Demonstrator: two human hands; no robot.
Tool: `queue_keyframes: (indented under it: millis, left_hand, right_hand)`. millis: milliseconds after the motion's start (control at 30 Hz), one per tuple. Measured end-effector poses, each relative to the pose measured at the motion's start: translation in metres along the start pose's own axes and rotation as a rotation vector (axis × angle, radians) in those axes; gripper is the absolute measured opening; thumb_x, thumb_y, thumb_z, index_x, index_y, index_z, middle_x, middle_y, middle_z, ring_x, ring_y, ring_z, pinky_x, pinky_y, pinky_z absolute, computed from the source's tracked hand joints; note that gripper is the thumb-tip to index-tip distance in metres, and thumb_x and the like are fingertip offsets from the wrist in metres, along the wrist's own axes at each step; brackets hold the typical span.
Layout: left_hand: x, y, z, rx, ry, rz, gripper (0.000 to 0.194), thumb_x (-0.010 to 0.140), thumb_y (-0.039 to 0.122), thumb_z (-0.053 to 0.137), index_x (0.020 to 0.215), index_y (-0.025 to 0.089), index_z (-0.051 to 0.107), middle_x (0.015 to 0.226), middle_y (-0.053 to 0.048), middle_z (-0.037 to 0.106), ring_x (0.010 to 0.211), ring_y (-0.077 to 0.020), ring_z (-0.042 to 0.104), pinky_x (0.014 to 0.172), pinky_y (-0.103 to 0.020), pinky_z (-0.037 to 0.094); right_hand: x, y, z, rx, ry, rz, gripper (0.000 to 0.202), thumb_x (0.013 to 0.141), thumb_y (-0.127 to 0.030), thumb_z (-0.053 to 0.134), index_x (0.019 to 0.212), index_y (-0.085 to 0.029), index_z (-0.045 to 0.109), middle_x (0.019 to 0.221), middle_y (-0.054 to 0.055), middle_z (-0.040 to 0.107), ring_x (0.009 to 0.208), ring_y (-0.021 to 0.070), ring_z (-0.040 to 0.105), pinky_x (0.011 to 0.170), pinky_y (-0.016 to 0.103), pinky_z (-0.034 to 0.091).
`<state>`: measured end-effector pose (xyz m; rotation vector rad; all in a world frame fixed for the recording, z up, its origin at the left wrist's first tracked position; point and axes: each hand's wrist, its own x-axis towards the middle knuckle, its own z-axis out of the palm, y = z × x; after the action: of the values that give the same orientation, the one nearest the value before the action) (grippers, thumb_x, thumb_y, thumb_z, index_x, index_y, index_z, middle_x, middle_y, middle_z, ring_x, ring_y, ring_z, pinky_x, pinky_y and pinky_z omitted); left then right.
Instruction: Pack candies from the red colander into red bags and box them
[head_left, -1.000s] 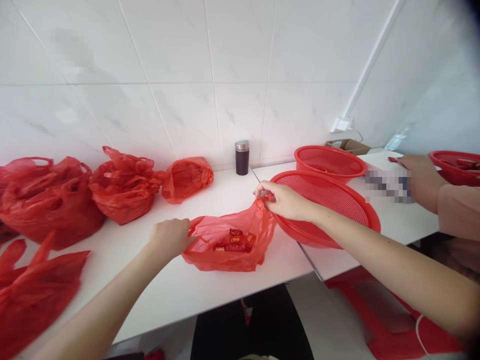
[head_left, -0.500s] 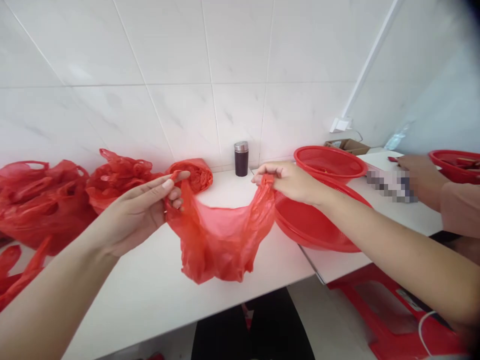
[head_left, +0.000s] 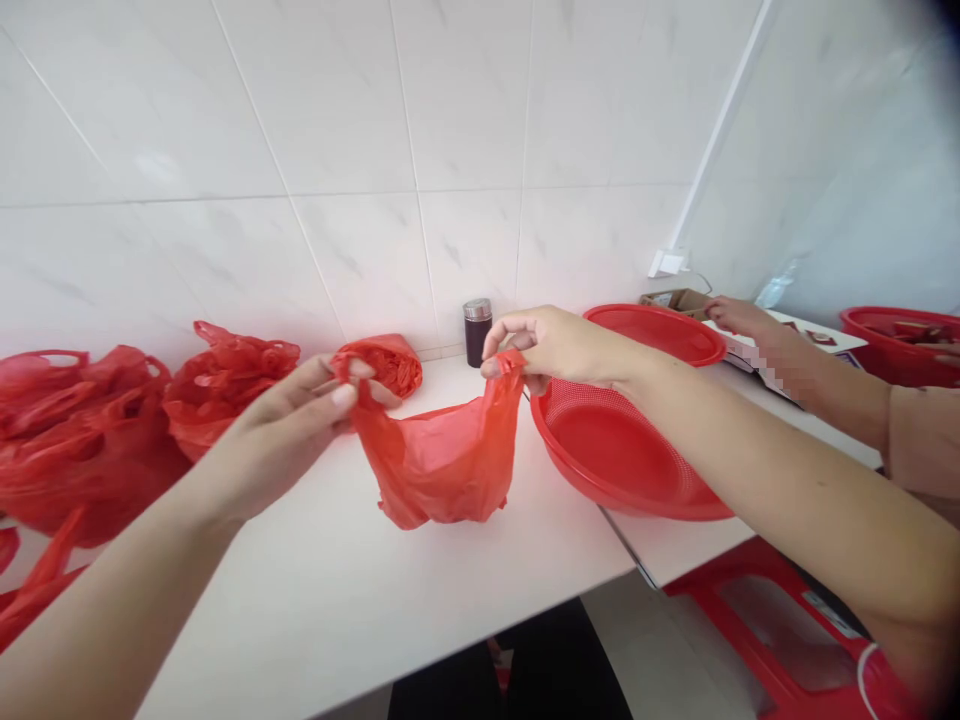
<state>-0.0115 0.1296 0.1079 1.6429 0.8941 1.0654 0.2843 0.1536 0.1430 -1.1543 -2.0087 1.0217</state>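
Clamping both handles of a red plastic bag (head_left: pixel 450 460), one in left hand (head_left: pixel 289 425), one in right hand (head_left: pixel 555 345), hands spaced apart. Suspending it over a white table (head_left: pixel 375 620), just left of a red mesh basket (head_left: pixel 622 440). Facing a white tiled wall (head_left: pixel 337 120), with a dark tumbler (head_left: pixel 478 340) near its base. Working beside bulging red bags (head_left: pixel 97 440) at left, red stool (head_left: pixel 750 562) low at right.

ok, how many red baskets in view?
3: front basket, right of the held bag; back basket, just behind the front one; far-right basket, at the picture's right edge. Any nested ones would be hidden.
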Motion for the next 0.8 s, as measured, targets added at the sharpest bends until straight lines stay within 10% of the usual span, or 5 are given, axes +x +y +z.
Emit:
queue_keyframes:
  millis: [200,467,600,800]
  left_hand:
    - [0.025,0.002,0.039,0.381,-0.382,-0.279,0.061,0.073,0.043,0.073,0.128,0.028,0.052,0.086,-0.001,0.060,0.075,-0.0178,0.059,0.067,-0.029,0.050]
    - [0.031,-0.011,0.035,0.052,-0.275,-0.383,0.042,0.089,0.057,0.047,0.086,0.017,0.062,0.055,0.009,0.022,0.048,-0.0082,0.023,0.055,-0.027,0.039]
    - [0.031,-0.023,0.029,-0.016,-0.298,-0.342,0.040,0.093,0.054,0.041,0.088,0.018,0.059,0.054,0.006,0.039,0.051,-0.0110,0.037,0.062,-0.030,0.043]
    - [0.027,-0.018,0.027,0.146,-0.439,-0.133,0.024,0.090,0.035,0.052,0.082,0.018,0.067,0.081,-0.003,0.064,0.074,-0.0153,0.056,0.076,-0.031,0.047]
  right_hand:
    - [0.030,-0.019,0.042,0.101,-0.195,-0.079,0.016,0.076,-0.022,0.072,0.086,-0.018,0.060,0.072,0.000,0.067,0.052,0.0097,0.060,0.047,0.021,0.051]
    - [0.033,0.015,0.066,0.101,0.041,-0.326,0.019,0.085,-0.015,0.060,0.102,-0.020,0.057,0.107,0.003,0.064,0.092,0.0123,0.062,0.080,0.029,0.053]
    - [0.018,0.034,0.071,0.133,-0.023,-0.240,0.005,0.086,-0.022,0.060,0.087,-0.018,0.057,0.079,0.000,0.064,0.076,0.0120,0.061,0.074,0.030,0.051]
    - [-0.026,0.012,0.081,-0.013,-0.027,-0.392,0.006,0.084,-0.022,0.065,0.090,-0.021,0.064,0.095,0.001,0.065,0.089,0.0136,0.061,0.084,0.030,0.049]
